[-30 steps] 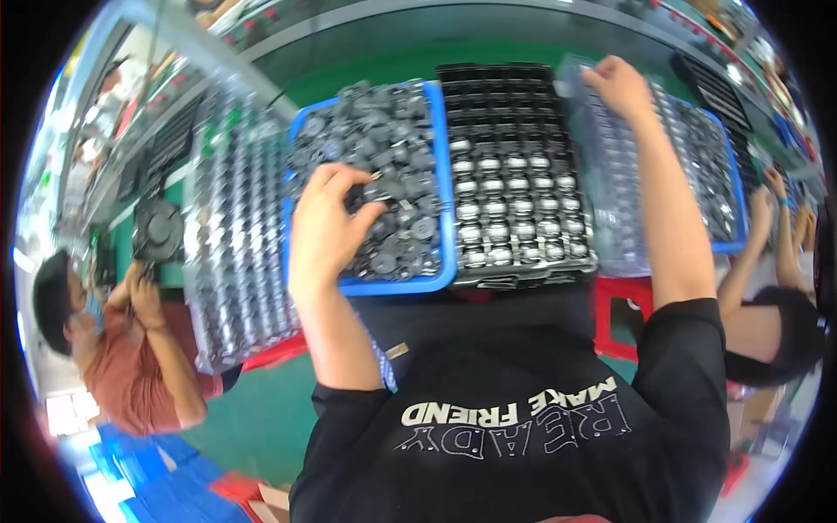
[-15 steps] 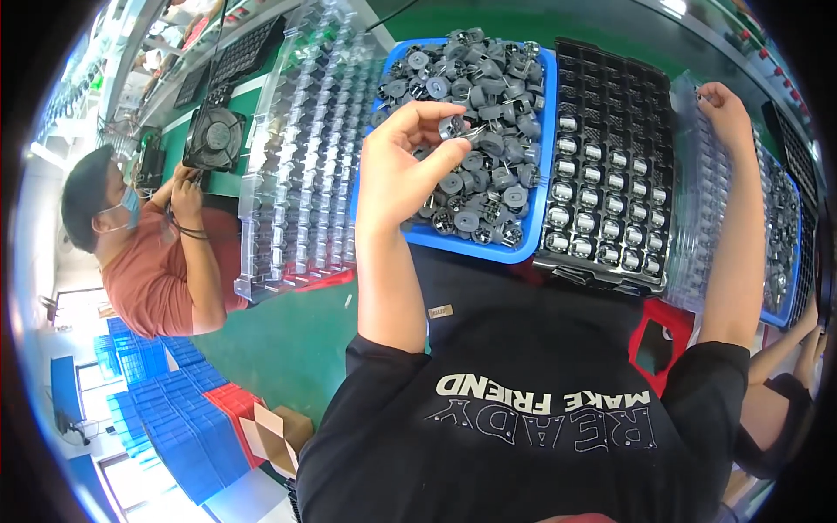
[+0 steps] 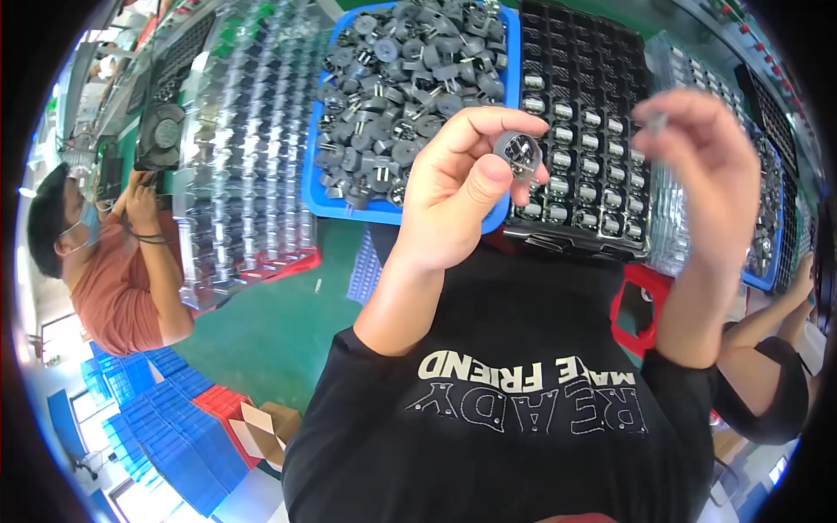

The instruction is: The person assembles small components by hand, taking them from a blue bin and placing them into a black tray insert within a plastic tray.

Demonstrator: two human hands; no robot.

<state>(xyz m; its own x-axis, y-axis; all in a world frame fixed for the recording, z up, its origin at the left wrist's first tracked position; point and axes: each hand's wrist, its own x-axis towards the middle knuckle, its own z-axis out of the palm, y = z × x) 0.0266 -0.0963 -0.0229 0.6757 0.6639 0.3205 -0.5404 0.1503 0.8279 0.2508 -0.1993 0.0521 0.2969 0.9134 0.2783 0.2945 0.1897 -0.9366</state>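
Note:
My left hand [image 3: 458, 187] pinches a round grey plastic part [image 3: 518, 153] between thumb and fingers, its hollow, dark and shiny inside turned up. It is in front of the blue tub [image 3: 307, 187], which is heaped with similar grey parts [image 3: 397, 83], some showing thin metal prongs. My right hand [image 3: 702, 161] is raised beyond the right side of the black tray [image 3: 593, 234], smeared by motion. Its fingertips are closed on a small greyish piece [image 3: 656, 122], too blurred to name. Shiny metal cylinders [image 3: 588, 166] sit in rows in the tray's nearer pockets; several far pockets hold none.
Stacked clear plastic trays [image 3: 248, 174] stand left of the tub, and more clear trays [image 3: 676, 209] to the right. A co-worker [image 3: 126, 296] works at the left; another person's arm [image 3: 767, 318] shows at the right. A red stool [image 3: 621, 318] is below the bench edge.
My left hand has brought the grey part from over the tub toward the right. My right hand has come back from the clear trays toward the left hand. The view has shifted.

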